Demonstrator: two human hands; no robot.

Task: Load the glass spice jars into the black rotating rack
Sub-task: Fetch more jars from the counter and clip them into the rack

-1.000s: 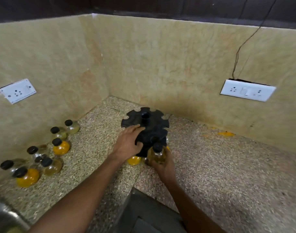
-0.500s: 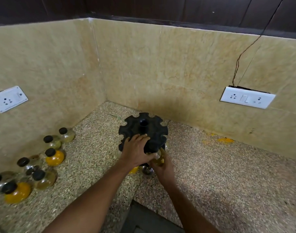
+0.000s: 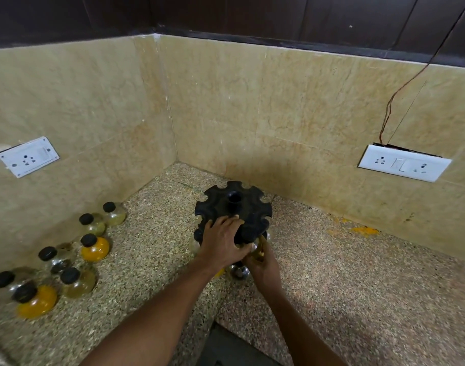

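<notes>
The black rotating rack (image 3: 234, 204) stands on the speckled counter near the corner, its notched top disc facing me. My left hand (image 3: 222, 241) grips the near edge of that disc. My right hand (image 3: 264, 262) holds a glass jar with yellowish contents (image 3: 257, 249) under the disc at the rack's front right. A jar (image 3: 238, 272) sits low in the rack just below my hands. Several loose glass jars with black lids stand at the left, among them an orange-filled one (image 3: 95, 248) and another (image 3: 37, 301).
Tiled walls close the corner behind the rack. A white socket plate (image 3: 28, 157) is on the left wall and a switch plate (image 3: 404, 163) with a hanging wire on the right wall. Orange powder stains (image 3: 364, 230) mark the counter's right back edge. A dark gap (image 3: 236, 347) opens at the counter's front.
My right hand has pushed the jar from in front of the rack up under the top disc. My left hand slid further over the disc's near edge. The camera tilted up slightly.
</notes>
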